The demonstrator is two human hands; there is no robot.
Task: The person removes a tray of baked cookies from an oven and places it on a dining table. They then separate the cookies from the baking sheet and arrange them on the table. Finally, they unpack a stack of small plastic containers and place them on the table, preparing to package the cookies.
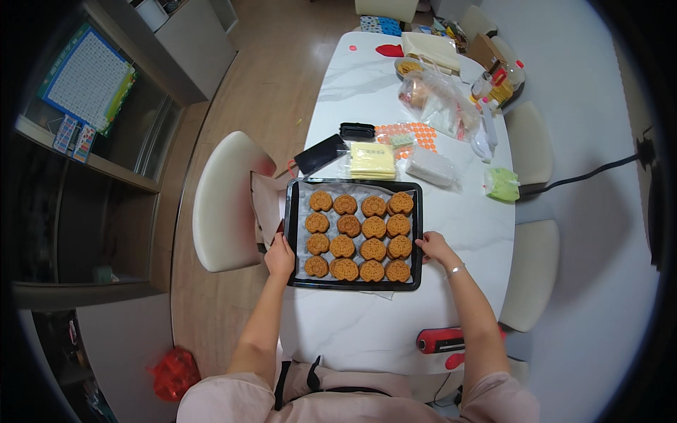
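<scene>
A black baking tray [354, 286] lined with parchment paper [301, 238] lies before me at the table's left side. Rows of brown molded pastries [373, 227] rest on the paper, their tops pressed with patterns. My left hand [280, 257] grips the tray's left rim near the lower corner. On the opposite rim, my right hand [433, 247] holds on with the thumb above and the other fingers partly hidden. Just beyond the tray are a stack of yellow packaging bags [372, 160], a black phone [320, 154] and a wrapped clear packet [432, 166].
A white marble-patterned table [338, 328] carries a red bag sealer [440, 340] near my right forearm. A cream chair [232, 206] stands close on the left. Farther back are orange round stickers [423, 135], a black plastic tray [357, 130], plastic bags [439, 103] and an oil bottle [501, 90].
</scene>
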